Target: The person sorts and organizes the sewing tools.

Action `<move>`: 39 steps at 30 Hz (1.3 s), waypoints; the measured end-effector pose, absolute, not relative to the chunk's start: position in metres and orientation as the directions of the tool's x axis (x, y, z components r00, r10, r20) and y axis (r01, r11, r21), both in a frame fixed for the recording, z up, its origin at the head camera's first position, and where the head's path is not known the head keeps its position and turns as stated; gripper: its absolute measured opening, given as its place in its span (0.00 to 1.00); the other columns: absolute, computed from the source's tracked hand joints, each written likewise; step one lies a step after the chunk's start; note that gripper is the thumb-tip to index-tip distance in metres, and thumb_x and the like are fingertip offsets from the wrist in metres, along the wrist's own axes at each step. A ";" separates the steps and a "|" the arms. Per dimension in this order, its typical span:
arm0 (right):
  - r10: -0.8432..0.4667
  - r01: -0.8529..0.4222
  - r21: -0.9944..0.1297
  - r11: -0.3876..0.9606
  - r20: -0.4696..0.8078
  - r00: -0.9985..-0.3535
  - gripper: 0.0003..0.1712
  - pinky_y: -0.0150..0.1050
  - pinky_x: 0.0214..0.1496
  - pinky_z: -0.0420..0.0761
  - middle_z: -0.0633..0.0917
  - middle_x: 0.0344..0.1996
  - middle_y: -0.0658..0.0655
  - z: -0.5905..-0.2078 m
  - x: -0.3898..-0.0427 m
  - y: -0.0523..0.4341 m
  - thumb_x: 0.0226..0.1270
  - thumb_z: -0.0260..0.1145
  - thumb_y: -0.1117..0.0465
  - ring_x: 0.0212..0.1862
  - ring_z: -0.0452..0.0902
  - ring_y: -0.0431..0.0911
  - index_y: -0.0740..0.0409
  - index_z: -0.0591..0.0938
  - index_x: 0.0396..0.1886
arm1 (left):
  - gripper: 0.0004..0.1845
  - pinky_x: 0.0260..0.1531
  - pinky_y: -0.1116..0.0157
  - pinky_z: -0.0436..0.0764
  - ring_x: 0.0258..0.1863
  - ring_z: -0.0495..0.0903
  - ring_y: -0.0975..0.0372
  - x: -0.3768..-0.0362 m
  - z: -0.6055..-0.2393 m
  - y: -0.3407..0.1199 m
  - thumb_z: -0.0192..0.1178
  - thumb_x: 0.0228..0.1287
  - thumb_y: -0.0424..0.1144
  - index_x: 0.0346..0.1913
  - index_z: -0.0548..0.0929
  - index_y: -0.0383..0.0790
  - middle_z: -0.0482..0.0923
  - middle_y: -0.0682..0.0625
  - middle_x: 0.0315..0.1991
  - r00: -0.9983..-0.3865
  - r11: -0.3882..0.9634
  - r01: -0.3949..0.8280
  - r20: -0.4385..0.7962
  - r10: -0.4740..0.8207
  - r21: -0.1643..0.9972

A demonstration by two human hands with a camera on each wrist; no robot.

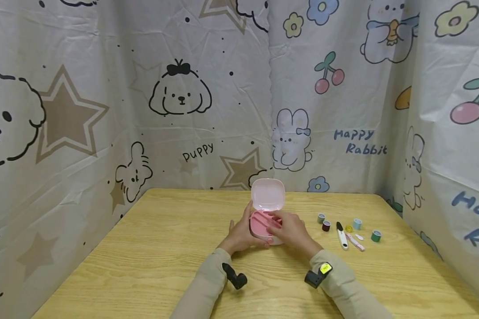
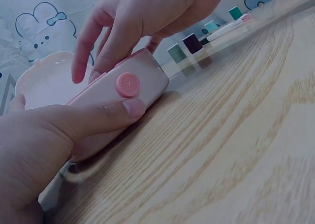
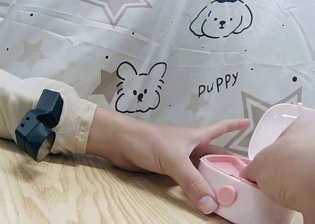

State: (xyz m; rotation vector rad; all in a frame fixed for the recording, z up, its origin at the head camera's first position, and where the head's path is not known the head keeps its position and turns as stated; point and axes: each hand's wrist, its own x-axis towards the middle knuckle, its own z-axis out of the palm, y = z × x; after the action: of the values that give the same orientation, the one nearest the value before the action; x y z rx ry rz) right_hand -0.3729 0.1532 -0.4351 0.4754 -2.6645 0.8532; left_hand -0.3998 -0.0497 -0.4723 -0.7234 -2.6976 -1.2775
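Note:
A small pink box (image 1: 257,220) stands near the table's middle with its lid (image 1: 267,195) raised toward the curtain. My left hand (image 1: 239,237) grips the box's left side; its thumb (image 2: 115,113) lies across the front wall beside a round pink button (image 2: 127,84). My right hand (image 1: 290,228) covers the box's right half, with its fingertips (image 2: 93,71) reaching down over the rim into the box (image 2: 142,81). In the right wrist view the left hand (image 3: 162,145) clasps the box (image 3: 236,194) under the lid (image 3: 275,128). What lies inside the box is hidden.
To the right of the box lie several small thread spools (image 1: 326,226), a black-and-white tool (image 1: 342,235) and a pink-and-white strip (image 1: 355,241). Printed curtains (image 1: 183,110) wall the wooden table (image 1: 143,257) at the back and both sides.

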 end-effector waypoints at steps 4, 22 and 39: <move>-0.201 -0.384 -0.514 0.767 0.376 -0.905 0.23 0.52 0.48 0.81 0.89 0.48 0.54 -0.434 -0.373 0.149 0.64 0.78 0.58 0.46 0.83 0.49 0.52 0.86 0.59 | 0.78 0.71 0.33 0.30 0.76 0.60 0.47 -0.400 -0.472 -0.051 0.85 0.41 0.60 0.85 0.36 0.55 0.58 0.43 0.80 -0.886 0.542 0.445 0.263 0.381 0.713; -0.163 -0.378 -0.498 0.780 0.422 -0.892 0.22 0.56 0.49 0.74 0.90 0.46 0.53 -0.436 -0.370 0.145 0.64 0.78 0.58 0.49 0.84 0.53 0.50 0.87 0.58 | 0.77 0.70 0.31 0.32 0.76 0.60 0.47 -0.399 -0.471 -0.050 0.85 0.41 0.58 0.85 0.37 0.54 0.57 0.43 0.80 -0.887 0.539 0.442 0.261 0.381 0.717; -0.145 -0.371 -0.529 0.763 0.419 -0.896 0.20 0.55 0.50 0.76 0.90 0.45 0.54 -0.433 -0.369 0.146 0.65 0.77 0.58 0.49 0.84 0.53 0.52 0.87 0.57 | 0.76 0.70 0.31 0.30 0.77 0.59 0.48 -0.399 -0.469 -0.048 0.84 0.42 0.60 0.85 0.38 0.56 0.54 0.45 0.81 -0.893 0.545 0.425 0.237 0.383 0.723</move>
State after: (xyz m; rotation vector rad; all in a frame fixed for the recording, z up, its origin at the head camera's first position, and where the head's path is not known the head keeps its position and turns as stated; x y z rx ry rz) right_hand -0.3686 0.1458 -0.4334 0.3956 -2.6045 0.8876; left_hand -0.3990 -0.0482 -0.4693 -0.7107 -2.7161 -1.2930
